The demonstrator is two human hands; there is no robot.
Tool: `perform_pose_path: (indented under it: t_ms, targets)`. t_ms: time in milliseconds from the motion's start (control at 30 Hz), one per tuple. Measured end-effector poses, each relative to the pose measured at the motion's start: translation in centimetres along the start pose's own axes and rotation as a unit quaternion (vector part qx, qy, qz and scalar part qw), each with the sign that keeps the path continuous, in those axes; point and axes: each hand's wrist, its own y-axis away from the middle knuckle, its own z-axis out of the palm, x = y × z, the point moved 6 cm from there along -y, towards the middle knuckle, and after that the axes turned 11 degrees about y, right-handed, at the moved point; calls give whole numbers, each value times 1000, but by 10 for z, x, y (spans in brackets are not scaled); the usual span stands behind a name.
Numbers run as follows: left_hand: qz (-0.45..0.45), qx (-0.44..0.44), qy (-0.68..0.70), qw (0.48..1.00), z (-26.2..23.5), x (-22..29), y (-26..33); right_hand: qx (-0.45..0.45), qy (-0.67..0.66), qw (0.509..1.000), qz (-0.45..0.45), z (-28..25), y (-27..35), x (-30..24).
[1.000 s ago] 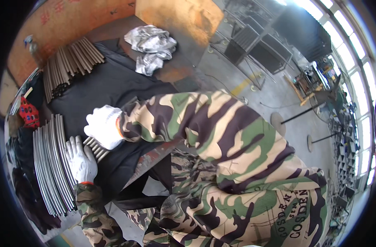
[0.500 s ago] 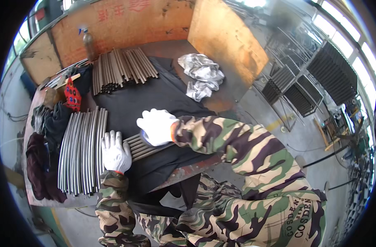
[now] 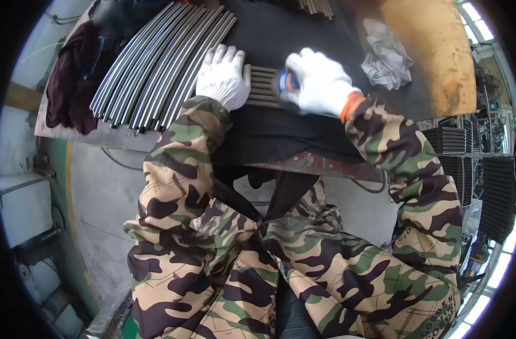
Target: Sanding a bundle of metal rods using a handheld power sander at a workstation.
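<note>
My left hand (image 3: pixel 223 76), in a white knit glove, lies flat with its fingers stretched out over the left ends of several dull metal rods (image 3: pixel 262 87). These rods lie side by side across a black cloth (image 3: pixel 280 133). My right hand (image 3: pixel 323 82), also gloved, is closed on a round disc (image 3: pixel 287 82) with a blue face and dark rim. The disc is over the rods, partly hidden by the fingers and blurred, so its exact kind is unclear. Left of my left hand is a wide row of shinier metal rods (image 3: pixel 156 73).
A crumpled silvery-grey sheet (image 3: pixel 387 56) lies to the right, near an upright wooden board (image 3: pixel 439 51). More rods (image 3: pixel 317 7) show at the far edge. A dark maroon cloth (image 3: pixel 71 85) is at the left. The table's front edge (image 3: pixel 320 165) is close to me.
The view has tilted down and turned, so the table sits higher in the picture. My left hand stays on the rods' ends; the right, with the disc, remains over the rods.
</note>
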Motion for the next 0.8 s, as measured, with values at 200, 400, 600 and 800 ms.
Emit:
perform_pose_path:
  t_ms: [200,400,600,800]
  targets:
    - [-26,1,-11,1000,1,-5,8,28,27,999,-21,11,4,-17]
    - [-2,26,5,1000,5,-7,3,17,15,999,28,11,-10,-4]
    - [50,41,24,998,1,4,-2,53,7,999,4,5,-11,-11]
    - [81,55,13,995,-1,5,7,65,16,997,-37,14,-4,-10]
